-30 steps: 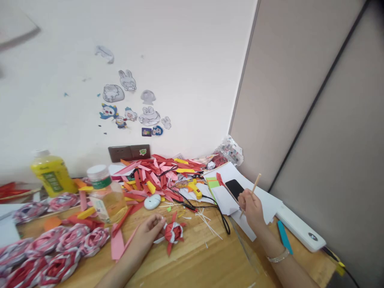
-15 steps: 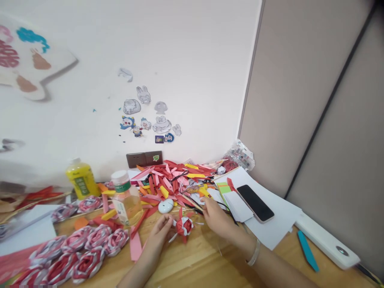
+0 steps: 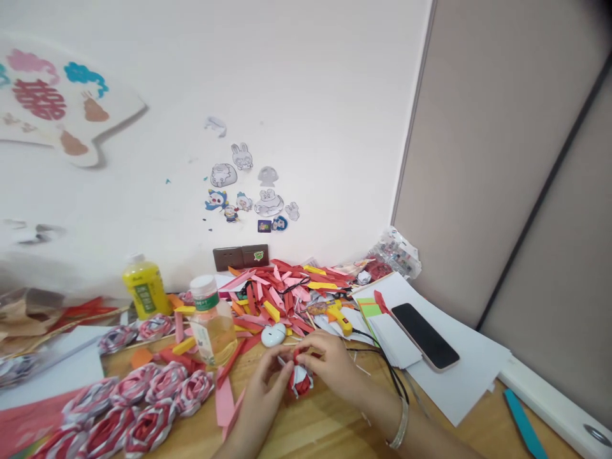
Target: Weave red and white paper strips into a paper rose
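Observation:
A small red-and-white ribbon rose [image 3: 301,381] is between my two hands, low over the wooden table. My left hand [image 3: 272,376] pinches its left edge with thumb and fingertips. From the other side, the fingers of my right hand [image 3: 325,363] are closed on a red strip at the top of the rose; the fingertips partly cover it. Just behind my right hand, a yellow glue gun [image 3: 338,316] lies by the heap of ribbon strips [image 3: 282,290], its black cord trailing right. Beyond my left hand sits a white rounded case [image 3: 273,335].
Finished striped rosettes [image 3: 150,427] lie at the left. A bottle of amber liquid [image 3: 213,325] and a yellow bottle [image 3: 146,290] stand behind them. To the right are a phone [image 3: 425,335] on white paper, a teal strip [image 3: 523,424] and a long white box [image 3: 549,401].
My right hand has come away from the glue gun to the rose and closed on its red strip. My left hand still holds the rose. The view has shifted slightly left.

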